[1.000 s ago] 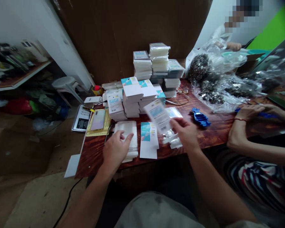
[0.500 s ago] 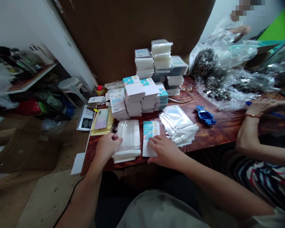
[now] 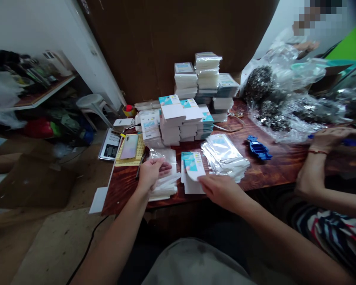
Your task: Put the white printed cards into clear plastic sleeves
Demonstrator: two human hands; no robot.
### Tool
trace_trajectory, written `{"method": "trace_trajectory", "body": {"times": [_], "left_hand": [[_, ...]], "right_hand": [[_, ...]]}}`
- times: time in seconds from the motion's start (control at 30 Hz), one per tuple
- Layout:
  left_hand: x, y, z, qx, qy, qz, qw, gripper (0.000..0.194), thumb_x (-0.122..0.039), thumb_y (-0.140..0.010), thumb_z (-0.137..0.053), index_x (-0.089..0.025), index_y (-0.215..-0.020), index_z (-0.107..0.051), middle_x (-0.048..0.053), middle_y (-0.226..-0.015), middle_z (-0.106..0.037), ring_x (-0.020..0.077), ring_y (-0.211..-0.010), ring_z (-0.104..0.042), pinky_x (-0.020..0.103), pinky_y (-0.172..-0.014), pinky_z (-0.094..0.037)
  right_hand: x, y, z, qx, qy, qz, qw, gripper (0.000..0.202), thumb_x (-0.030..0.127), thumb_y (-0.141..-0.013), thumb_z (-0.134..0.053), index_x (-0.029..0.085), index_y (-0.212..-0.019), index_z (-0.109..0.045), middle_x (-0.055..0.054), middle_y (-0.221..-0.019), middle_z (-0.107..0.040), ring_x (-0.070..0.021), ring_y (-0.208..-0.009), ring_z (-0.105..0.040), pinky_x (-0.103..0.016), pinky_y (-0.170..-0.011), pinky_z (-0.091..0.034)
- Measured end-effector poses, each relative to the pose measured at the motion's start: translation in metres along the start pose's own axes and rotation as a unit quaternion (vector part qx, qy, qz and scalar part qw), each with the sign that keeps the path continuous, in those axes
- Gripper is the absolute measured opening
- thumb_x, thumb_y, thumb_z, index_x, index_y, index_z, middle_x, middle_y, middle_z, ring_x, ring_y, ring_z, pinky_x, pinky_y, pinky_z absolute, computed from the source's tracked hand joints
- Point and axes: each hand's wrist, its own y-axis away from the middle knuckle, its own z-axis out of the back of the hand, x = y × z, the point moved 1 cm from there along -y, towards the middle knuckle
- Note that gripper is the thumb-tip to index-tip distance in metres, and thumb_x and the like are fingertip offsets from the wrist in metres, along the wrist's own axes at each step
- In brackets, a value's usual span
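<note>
The right hand (image 3: 221,190) pinches a blue-and-white card (image 3: 196,168) above the card pile (image 3: 193,187) on the desk (image 3: 121,186). The left hand (image 3: 151,173), half-curled, is at the clear sleeves (image 3: 165,192) alongside; its grip I cannot tell.

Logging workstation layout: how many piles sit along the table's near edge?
3: clear plastic bags by the left hand, printed cards in the middle, bagged cards on the right.

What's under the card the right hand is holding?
More printed cards, overlapping on the wooden table. The card in the right hand covers part of them; their number can't be seen.
</note>
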Motion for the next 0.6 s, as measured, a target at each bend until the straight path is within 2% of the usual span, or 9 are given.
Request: {"method": "trace_trajectory", "body": {"times": [0.03,0.07,0.13,0.17,0.23,0.3,0.37,0.47,0.6], "left_hand": [[0.002,-0.001,-0.002,-0.006,-0.003,-0.007,1.0,0.022,-0.03,-0.08,-0.073,-0.012,-0.08,-0.061,0.011,-0.073,-0.073,0.0209,-0.066,-0.073,0.036,-0.067,-0.062],[0.003,-0.001,-0.005,-0.01,-0.008,-0.015,1.0,0.023,-0.031,-0.081,-0.072,-0.012,-0.081,-0.06,0.011,-0.073,-0.072,0.0209,-0.066,-0.073,0.036,-0.066,-0.062],[0.007,-0.002,-0.007,-0.008,-0.017,-0.025,1.0,0.025,-0.033,-0.083,-0.071,-0.013,-0.084,-0.058,0.011,-0.075,-0.073,0.0212,-0.067,-0.073,0.035,-0.066,-0.061],[0.009,-0.002,-0.008,-0.006,-0.019,-0.028,0.999,0.026,-0.035,-0.083,-0.071,-0.013,-0.085,-0.058,0.011,-0.076,-0.073,0.0213,-0.068,-0.074,0.034,-0.066,-0.061],[0.012,-0.002,-0.008,-0.001,-0.022,-0.031,0.999,0.028,-0.038,-0.082,-0.071,-0.014,-0.087,-0.057,0.011,-0.078,-0.074,0.0213,-0.07,-0.074,0.032,-0.065,-0.06],[0.013,-0.002,-0.007,0.002,-0.031,-0.034,0.999,0.03,-0.04,-0.081,-0.072,-0.015,-0.087,-0.057,0.011,-0.08,-0.074,0.0218,-0.071,-0.074,0.03,-0.062,-0.059],[0.013,-0.002,-0.007,0.006,-0.039,-0.037,0.999,0.031,-0.043,-0.08,-0.072,-0.016,-0.087,-0.056,0.011,-0.08,-0.075,0.0222,-0.07,-0.074,0.028,-0.058,-0.058],[0.013,-0.002,-0.006,0.012,-0.033,-0.035,0.999,0.033,-0.044,-0.078,-0.073,-0.018,-0.085,-0.055,0.009,-0.079,-0.074,0.0214,-0.065,-0.073,0.028,-0.055,-0.056],[0.018,-0.004,-0.005,0.018,-0.019,-0.04,0.999,0.036,-0.046,-0.074,-0.075,-0.018,-0.085,-0.056,0.006,-0.074,-0.073,0.0212,-0.061,-0.071,0.029,-0.054,-0.054]], "right_hand": [[-0.004,0.004,0.004,-0.088,-0.023,-0.055,0.994,0.017,0.025,-0.092,-0.052,0.021,-0.09,-0.067,-0.008,-0.081,-0.072,-0.0221,-0.073,-0.067,-0.031,-0.066,-0.047],[-0.007,0.009,0.008,-0.18,-0.066,-0.121,0.974,0.016,0.03,-0.092,-0.054,0.021,-0.093,-0.067,-0.008,-0.081,-0.072,-0.0219,-0.069,-0.067,-0.031,-0.064,-0.049],[-0.009,0.016,0.013,-0.299,-0.222,-0.239,0.897,0.02,0.041,-0.091,-0.058,0.022,-0.096,-0.063,-0.005,-0.074,-0.071,-0.0205,-0.058,-0.066,-0.03,-0.053,-0.05],[-0.007,0.018,0.012,-0.307,-0.321,-0.278,0.852,0.024,0.045,-0.089,-0.06,0.022,-0.096,-0.06,-0.003,-0.069,-0.069,-0.0195,-0.051,-0.064,-0.028,-0.045,-0.048],[0.002,0.017,0.003,-0.234,-0.499,-0.308,0.775,0.029,0.049,-0.086,-0.065,0.022,-0.09,-0.055,0.001,-0.057,-0.064,-0.0174,-0.041,-0.06,-0.023,-0.033,-0.041],[0.014,0.01,-0.015,-0.156,-0.585,-0.313,0.732,0.033,0.05,-0.083,-0.068,0.021,-0.085,-0.052,0.002,-0.054,-0.062,-0.0156,-0.038,-0.06,-0.02,-0.03,-0.039],[0.023,0.003,-0.034,-0.142,-0.603,-0.323,0.715,0.034,0.05,-0.083,-0.067,0.02,-0.085,-0.052,0.001,-0.059,-0.066,-0.015,-0.04,-0.062,-0.019,-0.031,-0.042],[0.029,-0.004,-0.054,-0.204,-0.581,-0.346,0.708,0.036,0.051,-0.083,-0.066,0.019,-0.089,-0.051,0.0,-0.063,-0.068,-0.0173,-0.044,-0.066,-0.022,-0.033,-0.048],[0.034,-0.008,-0.064,-0.257,-0.561,-0.356,0.702,0.037,0.053,-0.084,-0.065,0.021,-0.09,-0.049,0.001,-0.064,-0.069,-0.0198,-0.046,-0.068,-0.026,-0.036,-0.053]]}}
